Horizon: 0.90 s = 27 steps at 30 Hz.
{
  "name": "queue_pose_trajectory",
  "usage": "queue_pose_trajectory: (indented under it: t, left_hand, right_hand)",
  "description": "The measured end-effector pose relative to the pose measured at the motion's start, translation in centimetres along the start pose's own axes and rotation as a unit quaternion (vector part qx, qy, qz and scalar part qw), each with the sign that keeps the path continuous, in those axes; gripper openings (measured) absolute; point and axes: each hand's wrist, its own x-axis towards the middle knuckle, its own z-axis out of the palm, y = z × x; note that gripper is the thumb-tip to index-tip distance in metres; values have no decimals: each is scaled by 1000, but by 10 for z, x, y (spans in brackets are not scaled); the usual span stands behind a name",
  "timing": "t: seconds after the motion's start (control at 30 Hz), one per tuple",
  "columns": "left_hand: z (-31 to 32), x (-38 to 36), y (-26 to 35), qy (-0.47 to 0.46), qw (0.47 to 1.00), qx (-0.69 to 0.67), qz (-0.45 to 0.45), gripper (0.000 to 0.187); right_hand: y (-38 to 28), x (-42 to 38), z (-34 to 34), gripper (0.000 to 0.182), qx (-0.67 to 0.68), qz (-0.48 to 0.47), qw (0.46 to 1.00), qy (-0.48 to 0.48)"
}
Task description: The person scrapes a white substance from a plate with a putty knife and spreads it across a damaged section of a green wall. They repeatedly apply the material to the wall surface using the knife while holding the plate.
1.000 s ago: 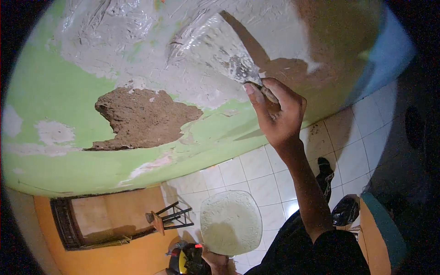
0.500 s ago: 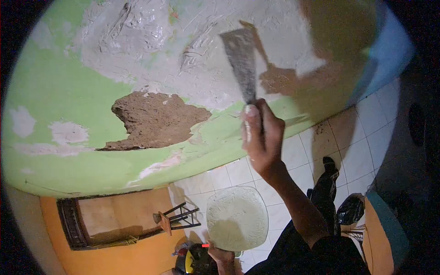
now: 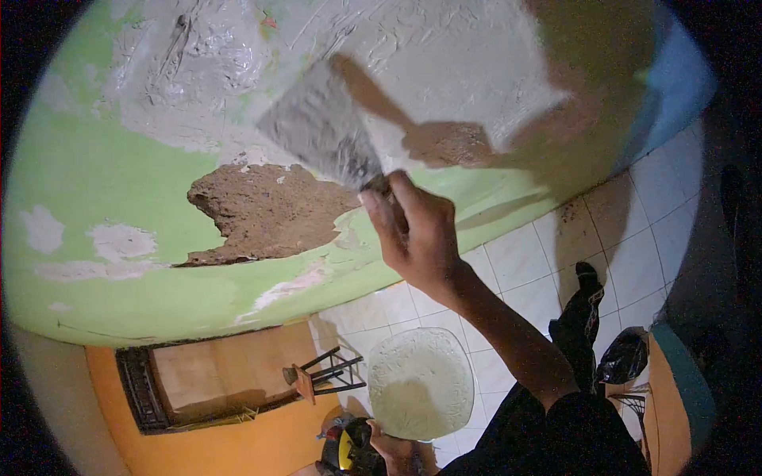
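My right hand [image 3: 421, 226] is closed around the handle of a wide putty knife [image 3: 321, 127]. Its grey-smeared blade points up and left, overlapping the freshly plastered part of the wall [image 3: 468, 59] in this view. Just below and left of the blade lies a bare brown patch [image 3: 266, 210] where the green paint and surface are broken away. Low in the view, my left hand [image 3: 390, 451] grips the near edge of a rounded square tray [image 3: 468, 373] spread with pale wet plaster. Most of its fingers are hidden beneath the tray.
The green wall [image 3: 151, 186] curves across the view, with pale patches at left. Below are a white tiled floor [image 3: 516, 258], a small stool [image 3: 329, 373], an orange wall [image 3: 302, 424] with a wooden door [image 3: 230, 369], and a black bag [image 3: 623, 355] at right.
My right hand has moved left and slightly down along the wall, and the putty knife has swung so its blade leans left, broad face showing. The tray has shifted slightly right in view.
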Motion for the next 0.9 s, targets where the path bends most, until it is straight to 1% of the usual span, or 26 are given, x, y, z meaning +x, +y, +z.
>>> queue_pose_trajectory:
  t: [0.03, 0.07, 0.17, 0.23, 0.27, 0.4, 0.47, 0.5, 0.53, 0.6, 0.67, 0.7, 0.73, 0.8, 0.87, 0.9]
  left_hand:
    - [-1, 0, 0, 8, 1000, -3, -4, 65]
    - [-1, 0, 1, 14, 1000, -7, -8, 65]
    - [-8, 6, -1, 22, 999, 31, 2, 66]
    - [-5, 8, -1, 7, 999, 39, 8, 63]
    - [-1, 10, -1, -8, 999, 48, 13, 61]
    - [4, 9, -2, -14, 999, 28, 6, 60]
    - [5, 9, -3, -15, 1000, 13, 2, 59]
    - [6, 8, -3, -15, 1000, 4, 0, 59]
    - [6, 8, -3, -17, 1000, -5, -2, 58]
    - [6, 8, -3, -21, 1000, -23, -6, 57]
    - [7, 8, -2, -27, 999, -39, -12, 57]
    - [4, 10, -3, -28, 999, -39, -12, 57]
    - [4, 11, -4, -31, 999, -38, -9, 57]
    - [4, 9, -7, -32, 999, -37, -5, 57]
    - [33, -2, -5, 10, 995, 79, 53, 59]
    - [38, -5, -4, 12, 996, 77, 53, 59]
  right_hand:
    - [-3, 7, -2, 18, 9, -20, 999, 34]
    - [-11, 13, -5, 17, 10, -6, 999, 49]
    - [-3, 15, 7, 18, 26, 8, 998, 56]
    - [1, 0, 16, 19, 14, 37, 999, 9]
    - [0, -9, 18, 20, 1, 34, 999, -7]
    - [-14, -19, 16, 19, 17, 33, 999, -27]
    - [-19, -8, 12, 19, 28, 32, 999, 29]
    - [-17, -3, 11, 19, 21, 39, 998, 43]
    - [-14, 3, 12, 19, 14, 26, 998, 55]
    - [-15, 2, 15, 20, 42, 86, 995, 4]
    - [-12, -15, 25, 20, 37, 49, 998, 8]
    - [-10, -24, 27, 19, 34, 33, 999, -10]
    - [-16, -29, 24, 17, 36, 45, 997, -46]
    - [-25, -32, 18, 20, 63, 75, 994, -53]
    - [-36, -23, 6, 17, 79, 89, 993, -26]
    - [-38, -18, 3, 15, 78, 74, 994, 14]
